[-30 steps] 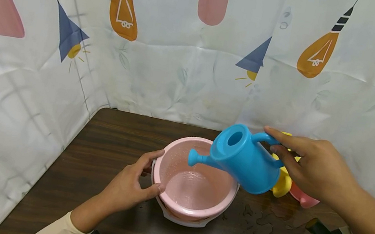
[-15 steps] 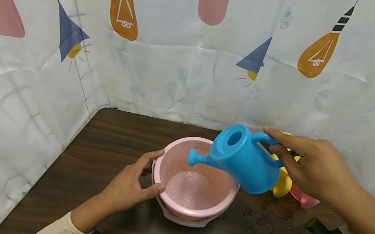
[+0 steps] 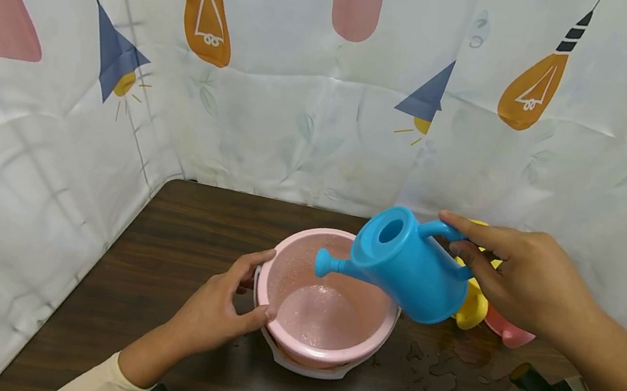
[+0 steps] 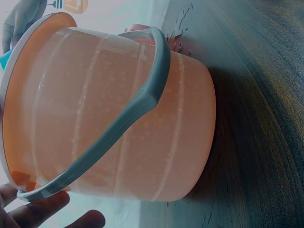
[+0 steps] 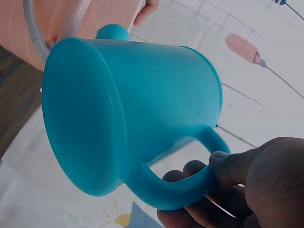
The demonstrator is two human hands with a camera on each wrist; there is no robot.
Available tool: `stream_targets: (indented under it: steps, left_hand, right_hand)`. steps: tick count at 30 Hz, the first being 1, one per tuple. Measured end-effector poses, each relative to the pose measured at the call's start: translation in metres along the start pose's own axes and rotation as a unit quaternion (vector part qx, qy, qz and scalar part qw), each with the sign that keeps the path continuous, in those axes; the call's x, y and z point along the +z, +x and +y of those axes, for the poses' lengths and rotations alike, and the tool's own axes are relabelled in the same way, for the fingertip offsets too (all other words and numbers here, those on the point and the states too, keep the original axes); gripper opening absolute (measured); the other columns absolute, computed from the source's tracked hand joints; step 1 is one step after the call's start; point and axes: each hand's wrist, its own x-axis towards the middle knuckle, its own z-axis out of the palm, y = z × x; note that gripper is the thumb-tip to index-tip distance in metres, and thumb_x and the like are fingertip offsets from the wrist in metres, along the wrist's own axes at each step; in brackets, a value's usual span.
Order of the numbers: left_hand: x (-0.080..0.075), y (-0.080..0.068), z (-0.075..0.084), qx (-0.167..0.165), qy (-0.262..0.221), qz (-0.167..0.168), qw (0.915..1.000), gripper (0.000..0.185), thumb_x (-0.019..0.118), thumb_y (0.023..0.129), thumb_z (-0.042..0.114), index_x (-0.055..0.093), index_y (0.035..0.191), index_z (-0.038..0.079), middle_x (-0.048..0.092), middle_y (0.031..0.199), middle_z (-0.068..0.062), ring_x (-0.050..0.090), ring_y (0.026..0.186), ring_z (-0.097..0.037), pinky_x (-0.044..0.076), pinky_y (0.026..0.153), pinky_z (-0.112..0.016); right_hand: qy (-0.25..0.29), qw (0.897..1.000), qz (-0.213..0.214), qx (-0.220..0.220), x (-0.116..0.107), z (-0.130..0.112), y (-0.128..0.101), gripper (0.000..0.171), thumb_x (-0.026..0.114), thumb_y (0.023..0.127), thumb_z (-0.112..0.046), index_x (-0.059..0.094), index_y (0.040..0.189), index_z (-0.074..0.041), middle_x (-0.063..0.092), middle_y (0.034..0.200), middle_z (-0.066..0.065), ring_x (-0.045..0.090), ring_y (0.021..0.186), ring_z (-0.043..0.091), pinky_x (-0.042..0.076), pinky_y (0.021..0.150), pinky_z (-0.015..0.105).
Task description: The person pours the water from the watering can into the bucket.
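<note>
Right hand [image 3: 523, 279] fingers curl round handle of blue watering can [image 3: 407, 266]: light, stiff plastic, wet-slippery. Left hand [image 3: 220, 308] fingers clasp pink bucket [image 3: 318, 355] rim, mid-surface.

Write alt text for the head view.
A right hand holds a blue plastic watering can by its handle, spout tipped over a pink plastic bucket that a left hand steadies on a dark wooden table, with spilled water nearby.
</note>
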Motion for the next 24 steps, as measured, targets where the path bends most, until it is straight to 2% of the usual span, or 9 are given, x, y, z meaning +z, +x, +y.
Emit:
stream_targets:
  steps: [4,14,24]
  left_hand:
    - [-0.0002,0.0003,0.0005,0.001,-0.001,-0.001,1.0,0.076,0.075,0.089,0.042,0.038,0.155,0.032,0.07,0.114,0.002,0.067,0.106,-0.019,0.052,0.088,-0.057]
    - [0.0001,-0.0005,0.0013,-0.004,-0.002,-0.002,1.0,0.076,0.074,0.089,0.041,0.038,0.155,0.032,0.07,0.117,0.001,0.067,0.106,-0.02,0.052,0.088,-0.058]
    - [0.0004,-0.0002,0.0008,0.001,-0.002,-0.001,1.0,0.075,0.074,0.089,0.041,0.038,0.155,0.031,0.069,0.118,0.002,0.067,0.106,-0.019,0.052,0.088,-0.057]
  right_hand:
    - [-0.004,1.0,-0.001,0.005,-0.0005,-0.0008,0.0001,0.058,0.084,0.079,0.002,0.069,0.134,-0.008,0.077,0.105,0.012,0.075,0.078,0.029,0.052,0.053,0.03]
    - [-0.016,1.0,-0.006,0.01,-0.0002,-0.0019,0.0005,0.056,0.084,0.081,-0.001,0.069,0.135,-0.009,0.077,0.103,0.009,0.073,0.075,0.024,0.054,0.056,0.036]
    - [-0.016,1.0,-0.002,0.01,0.0009,-0.0014,0.0007,0.056,0.083,0.081,-0.001,0.069,0.135,-0.011,0.077,0.1,0.008,0.072,0.073,0.022,0.052,0.054,0.034]
